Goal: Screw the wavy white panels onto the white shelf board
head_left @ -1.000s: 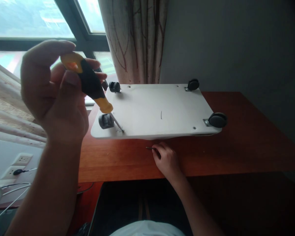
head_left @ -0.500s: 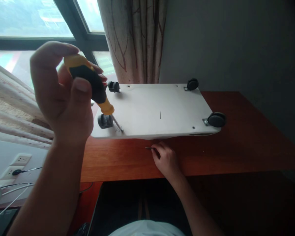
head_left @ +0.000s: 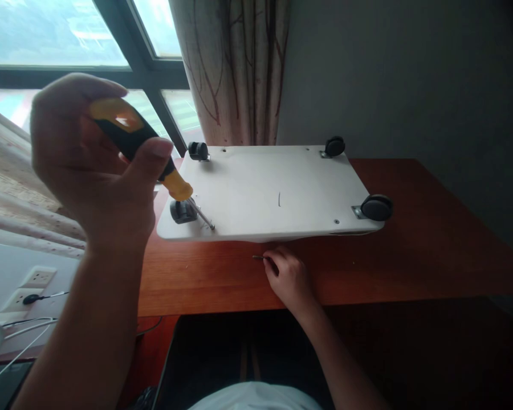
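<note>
My left hand [head_left: 98,154] grips the yellow and black handle of a screwdriver [head_left: 178,185]. Its shaft slants down to the right, and the tip meets a spot near the front left corner of a white board [head_left: 248,182]. A black caster [head_left: 183,211] stands just left of that tip. Low in front of the board, my right hand [head_left: 287,276] rests on the wooden table [head_left: 205,279], pinching a screw [head_left: 257,257] between thumb and fingers. The screw's threaded end points left; its head is hidden in the fingers.
More casters sit at the board's other corners: back left [head_left: 198,151], back right [head_left: 335,146] and front right [head_left: 377,208]. A window [head_left: 47,34] and curtains [head_left: 239,74] are behind. Wall sockets [head_left: 38,277] with a plugged-in cable are at the left.
My left hand and the screwdriver handle have swung left and turned, while the tip stays at the same spot. My right hand with the screw has not moved.
</note>
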Motion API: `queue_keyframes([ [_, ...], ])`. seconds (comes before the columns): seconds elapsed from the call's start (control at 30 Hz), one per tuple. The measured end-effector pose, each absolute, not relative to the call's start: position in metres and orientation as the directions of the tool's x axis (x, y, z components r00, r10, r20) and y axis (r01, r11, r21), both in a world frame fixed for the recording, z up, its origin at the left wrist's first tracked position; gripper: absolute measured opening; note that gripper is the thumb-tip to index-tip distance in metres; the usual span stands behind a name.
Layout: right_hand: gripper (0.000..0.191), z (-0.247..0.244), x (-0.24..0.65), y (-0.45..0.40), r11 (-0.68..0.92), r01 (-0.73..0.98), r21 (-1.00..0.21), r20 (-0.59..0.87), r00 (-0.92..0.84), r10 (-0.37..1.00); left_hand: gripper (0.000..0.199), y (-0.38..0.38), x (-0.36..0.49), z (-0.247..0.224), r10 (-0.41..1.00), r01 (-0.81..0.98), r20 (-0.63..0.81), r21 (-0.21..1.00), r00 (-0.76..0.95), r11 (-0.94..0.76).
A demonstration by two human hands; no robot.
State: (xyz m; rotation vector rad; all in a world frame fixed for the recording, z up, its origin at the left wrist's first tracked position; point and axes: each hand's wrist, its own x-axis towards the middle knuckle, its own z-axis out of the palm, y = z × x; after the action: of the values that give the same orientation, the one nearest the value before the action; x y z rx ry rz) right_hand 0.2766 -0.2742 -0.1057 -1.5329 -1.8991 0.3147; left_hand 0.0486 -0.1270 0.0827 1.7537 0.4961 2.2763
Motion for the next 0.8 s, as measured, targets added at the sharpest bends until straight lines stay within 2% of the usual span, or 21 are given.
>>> queue_keyframes([
  [0.1, 0.014, -0.106, 0.277, -0.274, 0.281, 0.773, -0.569, 0.343, -0.087, 0.935, 0.067, -0.123, 0.046, 0.082, 0.281, 0.137, 0.954, 0.293, -0.105, -0.946],
  [0.17, 0.014, -0.106, 0.277, -0.274, 0.28, 0.771, -0.572, 0.342, -0.086, 0.936, 0.066, -0.133, 0.054, 0.083, 0.336, 0.107, 0.94, 0.34, -0.05, -0.934],
  [0.23, 0.014, -0.105, 0.277, -0.274, 0.281, 0.769, -0.574, 0.341, -0.087, 0.936, 0.046, -0.146, 0.063, 0.086, 0.465, 0.063, 0.879, 0.473, -0.103, -0.879],
  [0.3, 0.014, -0.105, 0.277, -0.274, 0.281, 0.77, -0.572, 0.34, -0.09, 0.936, 0.04, -0.154, 0.068, 0.089, 0.531, 0.031, 0.845, 0.534, -0.069, -0.845],
  [0.37, 0.015, -0.105, 0.277, -0.274, 0.28, 0.772, -0.571, 0.338, -0.09, 0.937, 0.044, -0.153, 0.066, 0.091, 0.462, 0.077, 0.886, 0.464, -0.046, -0.882],
  [0.43, 0.015, -0.106, 0.278, -0.274, 0.279, 0.77, -0.573, 0.334, -0.092, 0.938, 0.055, -0.145, 0.06, 0.092, 0.329, 0.149, 0.944, 0.33, -0.029, -0.932],
  [0.5, 0.015, -0.107, 0.278, -0.274, 0.278, 0.77, -0.575, 0.332, -0.091, 0.939, 0.06, -0.14, 0.055, 0.092, 0.28, 0.177, 0.96, 0.276, -0.001, -0.945],
  [0.67, 0.015, -0.106, 0.278, -0.274, 0.281, 0.77, -0.574, 0.33, -0.096, 0.939, 0.045, -0.148, 0.061, 0.09, 0.416, 0.072, 0.904, 0.411, 0.096, -0.909],
  [0.73, 0.015, -0.106, 0.278, -0.274, 0.28, 0.77, -0.574, 0.328, -0.097, 0.94, 0.044, -0.152, 0.065, 0.088, 0.446, 0.042, 0.892, 0.444, 0.073, -0.895],
  [0.8, 0.015, -0.105, 0.278, -0.274, 0.277, 0.771, -0.574, 0.327, -0.094, 0.94, 0.046, -0.151, 0.064, 0.086, 0.426, 0.086, 0.905, 0.424, 0.003, -0.901],
])
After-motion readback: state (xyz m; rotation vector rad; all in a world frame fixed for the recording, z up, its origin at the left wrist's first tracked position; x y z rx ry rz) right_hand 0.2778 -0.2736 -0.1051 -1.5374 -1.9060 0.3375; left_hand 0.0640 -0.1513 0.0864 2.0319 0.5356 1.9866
